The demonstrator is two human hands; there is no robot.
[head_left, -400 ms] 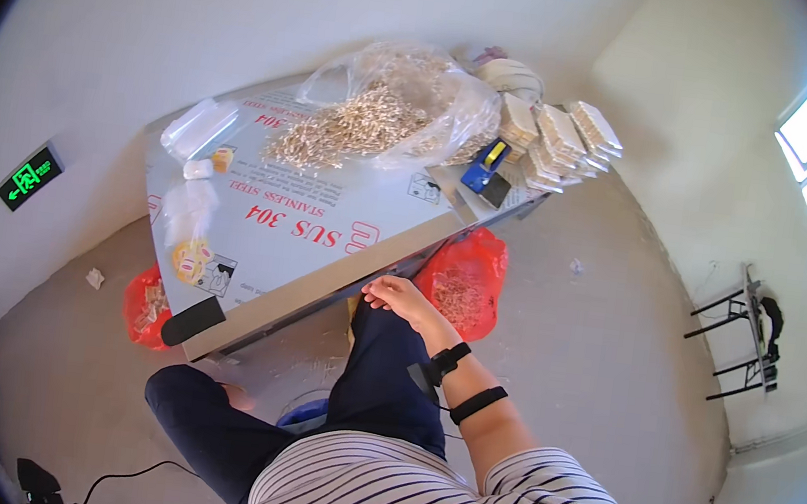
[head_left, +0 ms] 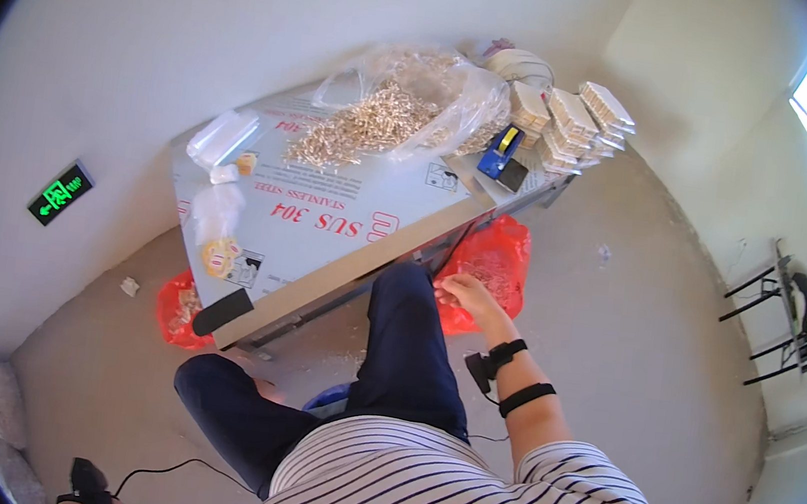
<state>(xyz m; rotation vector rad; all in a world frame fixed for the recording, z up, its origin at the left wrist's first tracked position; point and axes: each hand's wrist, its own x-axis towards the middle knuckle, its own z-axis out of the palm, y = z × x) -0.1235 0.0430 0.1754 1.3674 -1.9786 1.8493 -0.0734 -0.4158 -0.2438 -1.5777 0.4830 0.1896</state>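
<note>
My right hand (head_left: pixel 464 296) hovers beside my right knee, in front of the red plastic bag (head_left: pixel 503 264) on the floor. Its fingers are curled together; whether anything small sits in them cannot be made out. Black straps and a small dark device ring that forearm. Of my left arm, only a sliver with a black device (head_left: pixel 88 483) shows at the lower left edge, and the hand itself lies outside the picture. Ahead, the steel-topped table (head_left: pixel 325 232) bears a heap of short, pale golden pieces (head_left: pixel 363 131) spilling from a clear plastic bag (head_left: pixel 471 109).
A blue tape dispenser (head_left: pixel 499 153) stands beside stacked packs (head_left: pixel 571 119) at the table's right end. Clear plastic packaging (head_left: pixel 223 139) lies on the left. Another red bag (head_left: pixel 177 310) sits below the left corner. A folding table (head_left: pixel 777 308) leans at the right wall.
My right hand has moved right, from over my knee to in front of the red bag. The whole view has shifted slightly, and more of the left arm's device shows.
</note>
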